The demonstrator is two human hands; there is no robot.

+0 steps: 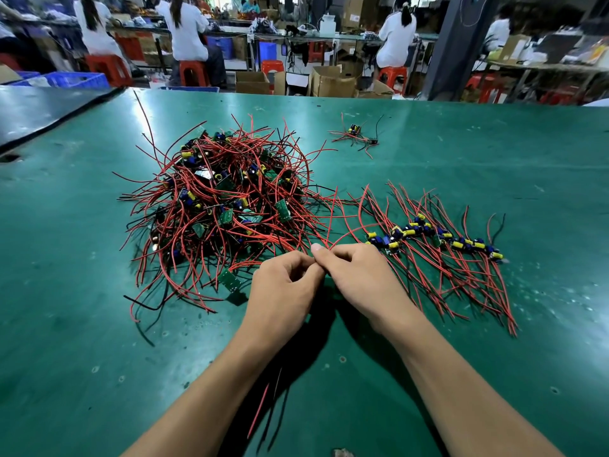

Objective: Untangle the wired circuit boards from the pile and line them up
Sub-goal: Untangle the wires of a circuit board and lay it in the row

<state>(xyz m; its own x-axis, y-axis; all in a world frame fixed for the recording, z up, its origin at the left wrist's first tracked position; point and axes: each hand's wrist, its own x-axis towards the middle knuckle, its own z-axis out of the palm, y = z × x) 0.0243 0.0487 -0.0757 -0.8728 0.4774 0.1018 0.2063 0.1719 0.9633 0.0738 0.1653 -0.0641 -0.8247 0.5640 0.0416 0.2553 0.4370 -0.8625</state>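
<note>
Two grips work at near edge of pile. Red and black wire ends hang between forearms above green bench. Left grip curled, pinching red wires; right grip curled on same wires, fingertips of both touching. Tangled pile of wired circuit boards just beyond, to left. Lined-up row of boards to right, wires trailing toward person. Small separate cluster farther back. Seated workers at far benches.
</note>
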